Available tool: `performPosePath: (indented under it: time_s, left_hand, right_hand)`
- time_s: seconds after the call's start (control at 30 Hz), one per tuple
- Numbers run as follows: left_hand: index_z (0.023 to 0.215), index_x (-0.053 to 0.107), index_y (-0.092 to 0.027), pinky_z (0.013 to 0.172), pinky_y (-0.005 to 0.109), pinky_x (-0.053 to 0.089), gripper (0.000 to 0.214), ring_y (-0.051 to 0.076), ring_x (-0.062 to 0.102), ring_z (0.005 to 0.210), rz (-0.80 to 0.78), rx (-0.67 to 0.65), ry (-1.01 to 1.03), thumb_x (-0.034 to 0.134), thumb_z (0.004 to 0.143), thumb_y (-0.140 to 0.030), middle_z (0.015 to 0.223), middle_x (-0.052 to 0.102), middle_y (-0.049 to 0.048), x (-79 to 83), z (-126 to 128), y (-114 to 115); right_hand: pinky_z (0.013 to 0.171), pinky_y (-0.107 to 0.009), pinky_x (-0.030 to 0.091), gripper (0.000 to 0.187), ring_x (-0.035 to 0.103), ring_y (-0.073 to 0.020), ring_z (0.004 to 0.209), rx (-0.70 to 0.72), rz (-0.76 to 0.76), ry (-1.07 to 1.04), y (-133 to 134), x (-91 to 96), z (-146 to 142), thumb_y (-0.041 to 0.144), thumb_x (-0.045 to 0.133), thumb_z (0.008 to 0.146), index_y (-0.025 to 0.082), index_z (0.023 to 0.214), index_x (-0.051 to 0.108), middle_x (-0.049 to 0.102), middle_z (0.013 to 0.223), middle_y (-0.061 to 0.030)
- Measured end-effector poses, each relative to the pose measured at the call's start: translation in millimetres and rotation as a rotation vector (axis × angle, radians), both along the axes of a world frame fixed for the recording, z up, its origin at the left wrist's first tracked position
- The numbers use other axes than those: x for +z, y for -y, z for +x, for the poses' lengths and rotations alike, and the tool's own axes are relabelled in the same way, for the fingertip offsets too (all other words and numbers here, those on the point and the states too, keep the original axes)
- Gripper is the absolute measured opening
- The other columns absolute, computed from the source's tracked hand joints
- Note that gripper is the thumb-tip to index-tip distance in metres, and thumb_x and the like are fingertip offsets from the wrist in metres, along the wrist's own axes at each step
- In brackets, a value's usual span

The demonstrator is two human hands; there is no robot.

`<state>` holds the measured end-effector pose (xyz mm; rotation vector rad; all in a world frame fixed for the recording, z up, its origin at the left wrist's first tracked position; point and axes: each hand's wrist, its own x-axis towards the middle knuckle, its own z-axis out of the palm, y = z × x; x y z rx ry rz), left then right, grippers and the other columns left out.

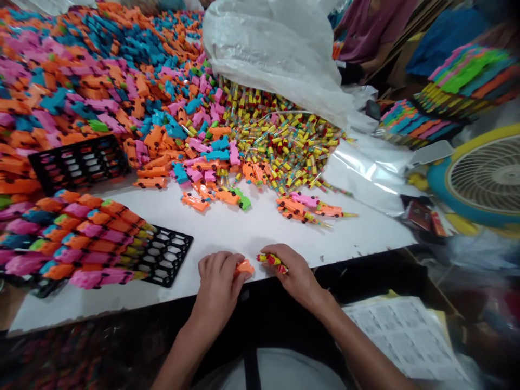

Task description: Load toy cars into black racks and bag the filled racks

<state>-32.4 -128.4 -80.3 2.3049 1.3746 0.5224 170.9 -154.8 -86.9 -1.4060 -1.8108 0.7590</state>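
My left hand rests at the near edge of the white table, fingers closed on an orange toy car. My right hand, just right of it, pinches a small yellow and red tube whose end points at the car. Loose toy cars and filled cars lie further back on the table. Behind them spreads a heap of yellow tubes.
A black tray holds rows of finished cars at the left. A second black tray lies behind it, before a huge pile of orange, pink and blue cars. Plastic bag, fan, another person at the back.
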Motion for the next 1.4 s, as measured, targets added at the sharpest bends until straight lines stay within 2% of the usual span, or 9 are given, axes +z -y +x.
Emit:
performPosePath:
  time_s: [0.13,0.37,0.57,0.77,0.93,1.03,1.17,1.3,1.4]
  left_hand:
    - [0.094,0.057,-0.02,0.085,0.042,0.043,0.009,0.022,0.056,0.089,-0.007,-0.015,0.023,0.056,0.086,-0.026,0.092,0.064,0.0047,3.4,0.6,3.2]
    - [0.099,0.058,-0.021,0.074,0.031,0.048,0.013,0.017,0.058,0.085,0.012,-0.046,0.136,0.051,0.09,-0.026,0.089,0.065,0.0031,3.6,1.9,-0.9]
    - [0.096,0.059,-0.021,0.074,0.031,0.048,0.011,0.017,0.056,0.083,-0.01,-0.048,0.23,0.051,0.09,-0.026,0.085,0.063,0.0036,8.5,7.0,-2.3]
    - [0.095,0.06,-0.021,0.073,0.03,0.047,0.012,0.016,0.055,0.082,-0.065,-0.037,0.307,0.053,0.09,-0.028,0.084,0.063,0.003,13.1,7.1,-4.4]
    - [0.09,0.062,-0.021,0.072,0.031,0.047,0.014,0.017,0.056,0.08,-0.156,0.0,0.331,0.052,0.089,-0.031,0.081,0.063,0.003,13.3,6.4,-5.9]
    - [0.088,0.064,-0.023,0.072,0.03,0.047,0.013,0.017,0.057,0.079,-0.233,0.04,0.357,0.055,0.087,-0.031,0.08,0.063,0.0022,12.2,5.0,-6.7]
    - [0.086,0.065,-0.025,0.071,0.03,0.048,0.011,0.017,0.059,0.079,-0.353,0.076,0.393,0.056,0.085,-0.03,0.079,0.063,0.0008,15.8,5.9,-9.8]
    - [0.082,0.064,-0.024,0.072,0.03,0.05,0.014,0.017,0.061,0.079,-0.443,0.026,0.394,0.055,0.085,-0.034,0.077,0.064,0.0006,23.1,12.8,-15.4]
    - [0.081,0.064,-0.024,0.071,0.03,0.052,0.018,0.017,0.062,0.079,-0.393,-0.06,0.298,0.052,0.087,-0.036,0.077,0.065,0.0009,21.9,21.4,-25.6]
  right_hand:
    - [0.079,-0.031,0.05,0.017,0.061,-0.0183,0.089,0.067,-0.057,0.006,4.3,2.0,1.0,0.023,0.049,0.093,0.021,0.107,0.058,0.066,0.097,-0.0061]
    - [0.078,-0.031,0.048,0.017,0.059,-0.0189,0.089,0.077,-0.012,-0.023,4.3,0.9,2.0,0.02,0.048,0.092,0.021,0.105,0.059,0.066,0.094,-0.0067]
    - [0.076,-0.033,0.048,0.018,0.058,-0.02,0.088,0.137,0.044,-0.017,-0.6,5.4,3.4,0.02,0.044,0.093,0.02,0.103,0.06,0.065,0.093,-0.0082]
    - [0.076,-0.031,0.047,0.018,0.058,-0.0193,0.087,0.17,0.029,-0.046,-4.7,8.7,8.5,0.017,0.047,0.091,0.02,0.104,0.059,0.065,0.093,-0.0072]
    - [0.073,-0.03,0.046,0.029,0.057,-0.0193,0.087,0.265,0.067,0.102,-7.7,10.9,8.0,0.006,0.044,0.084,0.019,0.105,0.058,0.064,0.092,-0.0073]
    - [0.063,-0.029,0.043,0.026,0.054,-0.0199,0.078,0.357,0.136,0.283,-8.7,11.6,5.4,0.007,0.044,0.081,0.017,0.101,0.058,0.062,0.085,-0.0073]
    - [0.057,-0.029,0.035,0.011,0.049,-0.0178,0.065,0.304,0.37,0.469,-11.3,9.7,0.7,0.016,0.046,0.087,0.016,0.087,0.057,0.058,0.073,-0.0048]
    - [0.053,-0.028,0.028,0.021,0.044,-0.0142,0.056,0.25,0.522,0.51,-14.7,9.1,-1.9,0.018,0.043,0.092,0.019,0.073,0.053,0.053,0.062,-0.0003]
    - [0.051,-0.028,0.026,0.023,0.043,-0.0136,0.054,0.214,0.506,0.515,-18.6,6.6,4.6,0.019,0.043,0.091,0.019,0.07,0.052,0.053,0.06,0.0003]
